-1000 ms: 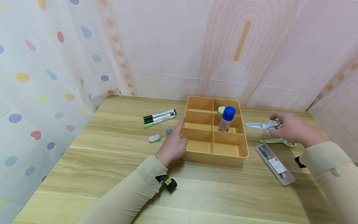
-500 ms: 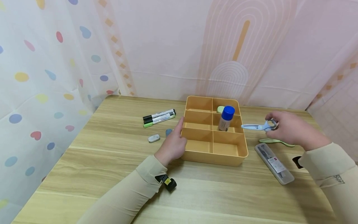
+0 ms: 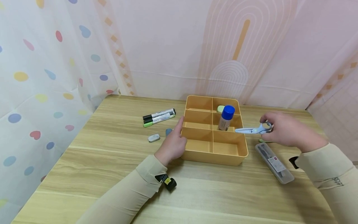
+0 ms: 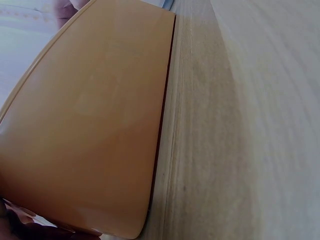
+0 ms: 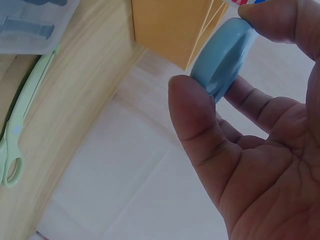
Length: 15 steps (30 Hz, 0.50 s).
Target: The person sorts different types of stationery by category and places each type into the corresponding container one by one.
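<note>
My left hand (image 3: 172, 144) holds the front left corner of an orange organizer box (image 3: 212, 158) divided into several compartments. In the left wrist view, the box's front wall (image 4: 95, 115) fills much of the picture. My right hand (image 3: 288, 130) pinches light blue scissors (image 3: 249, 130) by the finger loops, blades pointing left over the box's right rim. The right wrist view shows thumb and fingers around the blue handle loop (image 5: 220, 57). A glue stick (image 3: 226, 118) with a blue cap stands in the middle right compartment. A pale green round item (image 3: 220, 109) sits in the far right one.
Green scissors (image 5: 17, 125) lie on the table, mostly behind my right hand in the head view. Nearer is a clear case (image 3: 275, 165) holding a dark tool. Left of the box are several markers (image 3: 159, 117), a whitish eraser (image 3: 153, 137) and a small blue object (image 3: 168, 132).
My right hand has carried the blue scissors left, so their tips have come from beside the box to its right rim. The left hand has stayed at the box.
</note>
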Each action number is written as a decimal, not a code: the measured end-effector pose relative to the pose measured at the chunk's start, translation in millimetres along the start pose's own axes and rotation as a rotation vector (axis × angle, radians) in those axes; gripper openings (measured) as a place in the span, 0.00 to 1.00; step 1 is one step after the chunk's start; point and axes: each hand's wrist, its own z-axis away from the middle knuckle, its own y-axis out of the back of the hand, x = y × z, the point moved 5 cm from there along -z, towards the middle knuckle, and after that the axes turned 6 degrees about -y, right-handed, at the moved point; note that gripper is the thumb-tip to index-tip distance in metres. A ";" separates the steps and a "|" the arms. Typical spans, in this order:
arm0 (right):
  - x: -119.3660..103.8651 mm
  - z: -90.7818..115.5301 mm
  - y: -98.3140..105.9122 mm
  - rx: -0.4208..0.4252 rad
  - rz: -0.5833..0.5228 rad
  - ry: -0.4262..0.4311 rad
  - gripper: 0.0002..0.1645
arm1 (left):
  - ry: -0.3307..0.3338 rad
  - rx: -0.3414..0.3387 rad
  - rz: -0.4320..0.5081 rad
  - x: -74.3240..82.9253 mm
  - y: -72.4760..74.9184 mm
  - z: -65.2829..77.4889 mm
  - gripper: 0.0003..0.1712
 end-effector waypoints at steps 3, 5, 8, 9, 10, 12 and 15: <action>-4.1 0.1 -1.3 -0.022 -0.009 -0.007 0.26 | 0.004 -0.001 0.001 0.0 0.1 0.4 0.49; -7.0 -0.2 -2.3 -0.033 -0.008 -0.012 0.26 | 0.006 -0.001 0.001 0.0 0.1 0.6 0.48; -10.4 -0.7 -4.0 -0.043 -0.006 -0.015 0.25 | 0.010 -0.001 0.000 0.2 0.0 1.0 0.48; -11.1 -0.8 -4.4 -0.042 -0.001 -0.014 0.25 | 0.011 -0.001 -0.001 0.2 0.0 1.0 0.48; -12.0 -0.9 -4.8 -0.042 0.001 -0.015 0.25 | 0.012 -0.001 -0.002 0.2 0.0 1.0 0.48; -13.3 -0.9 -5.4 -0.041 0.005 -0.009 0.25 | 0.013 0.000 0.000 0.2 0.0 0.9 0.48; -15.3 -1.0 -6.6 -0.041 0.010 -0.006 0.25 | 0.017 0.000 -0.001 -0.2 0.0 0.6 0.48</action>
